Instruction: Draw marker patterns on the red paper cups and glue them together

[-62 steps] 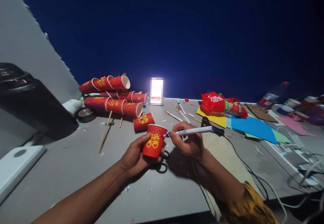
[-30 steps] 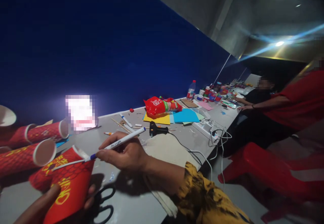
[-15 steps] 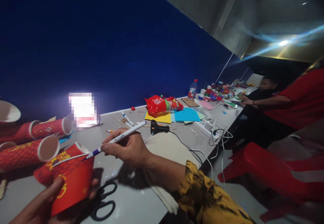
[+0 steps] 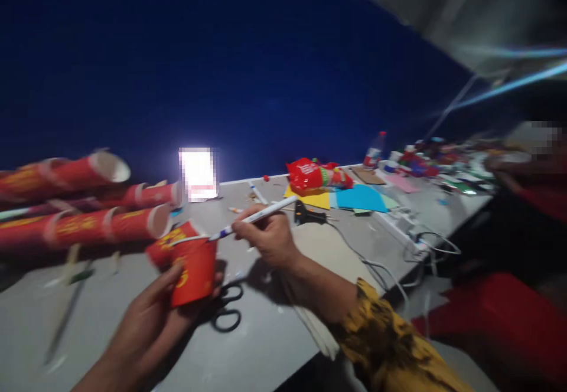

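In the head view my left hand (image 4: 163, 312) holds a red paper cup (image 4: 195, 271) with yellow marks, its fingers wrapped round the underside. The cup is cut or folded open, and a white rim edge runs across it. My right hand (image 4: 270, 235) pinches a white marker (image 4: 266, 210), whose dark blue tip end meets or nearly meets the cup's rim. Black-handled scissors (image 4: 228, 309) lie on the table just right of the cup; their blades are hidden.
Joined red cups (image 4: 128, 222) lie at the left. A bright screen (image 4: 198, 173) stands by the blue wall. A red packet (image 4: 314, 175), coloured paper (image 4: 361, 198), a glue gun (image 4: 310, 214), white cables (image 4: 410, 238) and a bottle (image 4: 374, 151) lie rightward. A person's arm (image 4: 527, 182) is far right.
The camera view has swung left, so everything appears farther right and more of the joined cups shows. Both hands keep hold of the cup and the marker.
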Tool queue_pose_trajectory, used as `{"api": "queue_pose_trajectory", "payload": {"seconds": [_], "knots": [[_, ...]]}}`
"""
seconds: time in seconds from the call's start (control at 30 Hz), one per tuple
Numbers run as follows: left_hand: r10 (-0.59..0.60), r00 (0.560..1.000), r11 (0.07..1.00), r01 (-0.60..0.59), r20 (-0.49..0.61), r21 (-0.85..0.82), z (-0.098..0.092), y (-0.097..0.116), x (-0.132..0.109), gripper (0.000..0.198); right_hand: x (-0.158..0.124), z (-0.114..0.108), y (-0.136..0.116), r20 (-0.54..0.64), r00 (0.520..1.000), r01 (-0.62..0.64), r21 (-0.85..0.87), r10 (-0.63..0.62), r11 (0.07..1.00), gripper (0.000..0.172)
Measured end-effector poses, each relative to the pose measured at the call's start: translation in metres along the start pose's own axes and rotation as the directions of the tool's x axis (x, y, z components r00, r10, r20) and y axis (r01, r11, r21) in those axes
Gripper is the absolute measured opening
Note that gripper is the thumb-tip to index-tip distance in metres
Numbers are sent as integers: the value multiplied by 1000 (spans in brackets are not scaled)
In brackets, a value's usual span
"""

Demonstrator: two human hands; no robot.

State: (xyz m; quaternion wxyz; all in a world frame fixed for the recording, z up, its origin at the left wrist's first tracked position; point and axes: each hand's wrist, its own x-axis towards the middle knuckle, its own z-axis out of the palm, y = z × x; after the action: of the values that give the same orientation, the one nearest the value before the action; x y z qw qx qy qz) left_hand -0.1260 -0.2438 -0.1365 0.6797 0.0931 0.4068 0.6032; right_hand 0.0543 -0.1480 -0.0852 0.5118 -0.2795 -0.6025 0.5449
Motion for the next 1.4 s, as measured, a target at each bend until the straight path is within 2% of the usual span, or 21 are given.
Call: {"api": "queue_pose_trajectory", "payload": {"seconds": [0.07,0.17,0.3,0.47,0.73,1.1,1.4], "knots": [[-1,1000,1000,1,13,6,15,3,-5,38,-3,-1,0,-33,998,45,-70,-47,997,20],[13,1000,999,-14,-13,-31,23,4,-9,37,-5,-1,0,-43,991,114,-187,-124,976,18],[3,999,998,-1,32,-59,18,1,-10,34,-11,3,-3,-2,971,225,-314,-238,922,14],[26,998,999,-24,49,-36,14,-3,-9,29,-16,6,-2,36,953,292,-360,-299,886,12],[103,983,995,-105,151,3,7,-8,-5,44,-17,3,3,174,915,403,-384,-364,831,11],[101,982,995,-103,162,7,6,-9,-3,49,-17,1,4,201,920,390,-406,-336,826,11],[85,985,996,-82,148,-20,9,-8,-7,42,-17,1,-1,218,934,352,-437,-283,828,12]]}}
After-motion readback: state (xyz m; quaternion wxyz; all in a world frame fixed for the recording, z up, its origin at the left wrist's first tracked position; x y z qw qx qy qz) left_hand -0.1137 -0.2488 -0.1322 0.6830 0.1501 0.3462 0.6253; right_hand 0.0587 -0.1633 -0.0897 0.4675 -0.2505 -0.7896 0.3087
